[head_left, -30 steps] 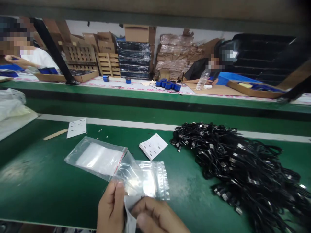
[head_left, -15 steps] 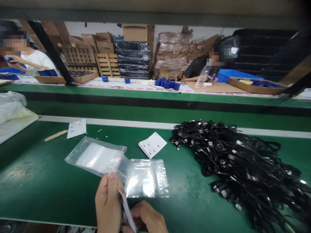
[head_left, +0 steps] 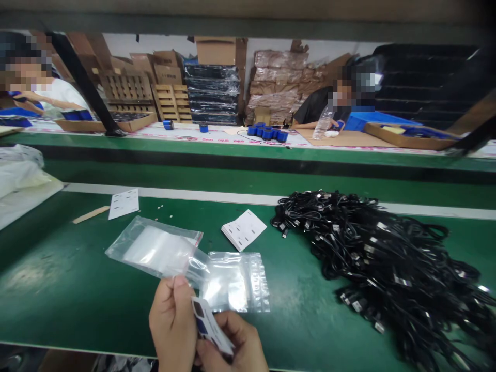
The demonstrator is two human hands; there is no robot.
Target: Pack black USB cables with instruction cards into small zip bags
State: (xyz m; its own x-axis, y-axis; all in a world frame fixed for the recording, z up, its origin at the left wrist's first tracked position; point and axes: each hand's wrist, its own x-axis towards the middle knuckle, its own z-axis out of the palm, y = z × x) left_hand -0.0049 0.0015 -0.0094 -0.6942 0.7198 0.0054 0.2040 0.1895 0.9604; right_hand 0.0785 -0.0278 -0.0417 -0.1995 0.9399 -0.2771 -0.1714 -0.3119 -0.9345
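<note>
At the near edge of the green table, my left hand [head_left: 172,323] is closed, its thumb and finger pinching the edge of a clear plastic bag [head_left: 198,264]. My right hand [head_left: 234,341] grips a printed card [head_left: 212,330], white with dark pictures, whose upper end lies against my left fingers. Just beyond my hands, flat zip bags [head_left: 234,284] lie in a shiny stack. A larger clear bag [head_left: 153,248] with whitish contents is left of them. A stack of white printed cards [head_left: 245,230] sits farther back.
A large heap of black USB cables [head_left: 372,258] covers the right side. Far left are a single white card [head_left: 124,203], a wooden stick [head_left: 91,214] and a white plastic sack [head_left: 23,186]. Across the raised green ledge [head_left: 232,155], two people handle blue parts.
The card in my right hand has turned so its printed face shows; before, it was seen nearly edge-on. My left hand keeps its pinch with little movement.
</note>
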